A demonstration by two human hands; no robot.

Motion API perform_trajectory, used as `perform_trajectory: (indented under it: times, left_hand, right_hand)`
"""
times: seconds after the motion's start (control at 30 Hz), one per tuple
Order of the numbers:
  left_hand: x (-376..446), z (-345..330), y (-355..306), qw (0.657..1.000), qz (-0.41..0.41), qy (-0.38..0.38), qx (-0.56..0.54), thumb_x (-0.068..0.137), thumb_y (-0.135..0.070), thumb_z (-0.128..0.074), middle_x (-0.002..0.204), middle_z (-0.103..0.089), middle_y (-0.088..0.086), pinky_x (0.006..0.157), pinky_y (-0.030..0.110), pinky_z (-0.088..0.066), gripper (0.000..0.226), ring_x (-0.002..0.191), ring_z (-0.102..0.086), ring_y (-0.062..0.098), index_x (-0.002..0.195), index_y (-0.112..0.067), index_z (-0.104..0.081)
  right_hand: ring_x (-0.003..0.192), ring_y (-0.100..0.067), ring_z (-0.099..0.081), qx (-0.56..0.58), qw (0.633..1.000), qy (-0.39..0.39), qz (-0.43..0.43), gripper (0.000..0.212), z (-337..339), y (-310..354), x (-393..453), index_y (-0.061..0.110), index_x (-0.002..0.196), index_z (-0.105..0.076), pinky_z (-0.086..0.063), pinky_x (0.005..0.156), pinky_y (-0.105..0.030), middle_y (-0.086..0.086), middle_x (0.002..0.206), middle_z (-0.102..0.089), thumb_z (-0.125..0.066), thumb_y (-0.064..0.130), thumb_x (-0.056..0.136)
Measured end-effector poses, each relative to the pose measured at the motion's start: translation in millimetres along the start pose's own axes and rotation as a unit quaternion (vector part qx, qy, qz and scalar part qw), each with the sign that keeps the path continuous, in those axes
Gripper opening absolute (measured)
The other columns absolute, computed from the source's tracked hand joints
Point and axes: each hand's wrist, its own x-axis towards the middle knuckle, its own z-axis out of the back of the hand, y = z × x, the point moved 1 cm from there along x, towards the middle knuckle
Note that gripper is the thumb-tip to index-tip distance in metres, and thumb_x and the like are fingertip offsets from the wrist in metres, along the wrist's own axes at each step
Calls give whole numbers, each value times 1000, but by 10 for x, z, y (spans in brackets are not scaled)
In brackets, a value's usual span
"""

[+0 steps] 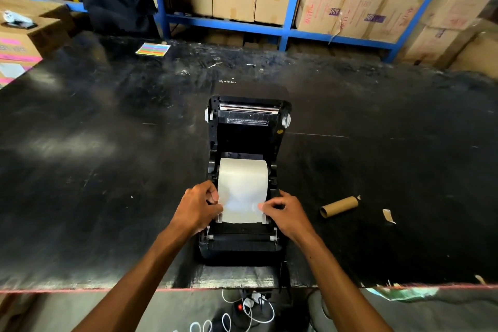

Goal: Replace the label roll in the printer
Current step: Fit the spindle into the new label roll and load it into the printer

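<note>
Presently, items and handling notes for threading the label web:

1. Label printer (244, 244), black, marked Xprinter, lid (249, 127) raised and tilted back; stands near the front edge of the black worktable (107, 156).
2. Label roll (242, 175), white, seated in the printer's rear bay between the black side holders; its free end (241, 213) is drawn forward over the feed path.
3. Left hand (198, 209): fingers curled, thumb and fingertips pinching the left edge of the free end. Right hand (285, 211): likewise curled, pinching the right edge.
4. Paper guides (219, 217), pale, one at each side of the web, just under the fingertips.
5. Method, as judged: pull both edges evenly so the web lies flat and square; tuck it beneath both guides; bring the leading edge forward to the front roller slot (241, 236) before lowering the lid.
6. Caution, as judged: uneven pull would skew or crease the web; guides should touch the edges without buckling them.
7. Cardboard core (339, 206), bare, lying on the table right of the printer, well apart; torn scrap (388, 215) nearby.
</note>
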Motion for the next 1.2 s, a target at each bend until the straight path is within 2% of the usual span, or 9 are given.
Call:
perform_trajectory:
  times: [0.13,0.33,0.47,0.53,0.7,0.87,0.97,1.03,1.2]
  left_hand:
    - [-19,13,16,999,4,-33,-35,75,-1,-66,73,-69,18,64,46,-56,19,65,-67,34,70,-12,-52]
    - [-1,29,0,1000,-6,-11,-9,75,2,-64,74,-68,18,64,45,-56,23,60,-61,26,68,-15,-49]
    - [-2,52,-5,1000,9,-2,-18,77,-3,-65,78,-69,16,59,39,-55,18,64,-66,30,72,-14,-51]
    - [2,67,-13,999,18,-10,-41,79,-5,-66,79,-70,14,53,30,-53,17,58,-65,24,73,-14,-53]
    - [17,83,-8,999,18,11,-25,76,-2,-67,79,-70,12,61,36,-59,18,67,-67,26,72,-13,-53]
    - [-12,51,7,999,14,-24,-42,76,-3,-66,69,-65,12,60,39,-53,20,56,-57,20,67,-10,-50]
    - [5,30,-7,1000,9,-16,-6,74,-4,-67,70,-64,14,61,40,-53,20,59,-55,21,65,-10,-50]
    - [42,29,-15,1000,16,7,23,73,-10,-70,78,-67,13,68,42,-56,19,69,-62,25,67,-10,-52]
    - [66,24,-19,999,6,26,43,76,-14,-71,85,-66,8,64,32,-52,22,77,-64,24,69,-19,-51]
  right_hand:
    - [121,-21,-47,-12,1000,8,-3,25,-26,-28,-7,35,50,-66,-28,109,-51,0,110,-66,-67,38,75]
    - [135,-14,-34,-35,999,0,-3,17,1,-1,-9,35,58,-68,-21,114,-47,2,129,-60,-67,42,73]
    - [118,-18,-48,-35,999,3,-7,25,-26,-3,-34,28,54,-64,-27,108,-42,7,103,-67,-66,33,79]
    - [111,-19,-54,-30,999,20,-17,21,-10,-22,1,28,57,-69,-32,107,-50,14,91,-67,-66,38,75]
    - [129,-17,-43,-15,1000,-21,2,20,-3,-8,12,33,59,-70,-26,111,-56,4,124,-62,-66,47,73]
    - [100,-16,-59,-2,1000,-8,16,22,-3,-22,-69,33,56,-68,-40,101,-53,13,89,-66,-68,33,78]
    - [117,-12,-49,24,997,-56,56,7,19,2,-236,31,80,-68,-36,106,-40,-1,124,-58,-71,25,77]
    - [130,-11,-35,-5,990,-83,114,18,35,-46,-388,28,88,-67,-26,109,-36,3,142,-42,-76,28,72]
    - [137,2,-5,-95,976,6,198,22,-47,-146,-548,30,89,-73,-5,106,-26,20,153,-13,-75,35,67]
